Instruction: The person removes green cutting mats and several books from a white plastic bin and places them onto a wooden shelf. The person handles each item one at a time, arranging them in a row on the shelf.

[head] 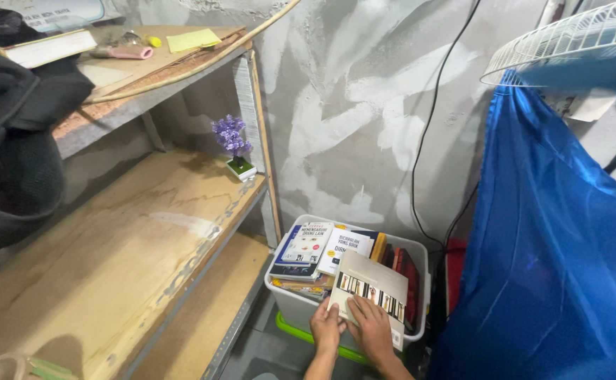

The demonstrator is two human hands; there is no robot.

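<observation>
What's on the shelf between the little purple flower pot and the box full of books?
Nothing: in the head view only bare wooden shelf board and the shelf's upright post separate the purple flower pot from the box of books.

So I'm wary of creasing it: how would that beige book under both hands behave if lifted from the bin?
The beige book looks thin and soft-covered, so it would probably flex if gripped at one edge. It seems light for its size. Left hand and right hand press its lower edge; it lies tilted on other books in the grey bin, so it may slide.
</observation>
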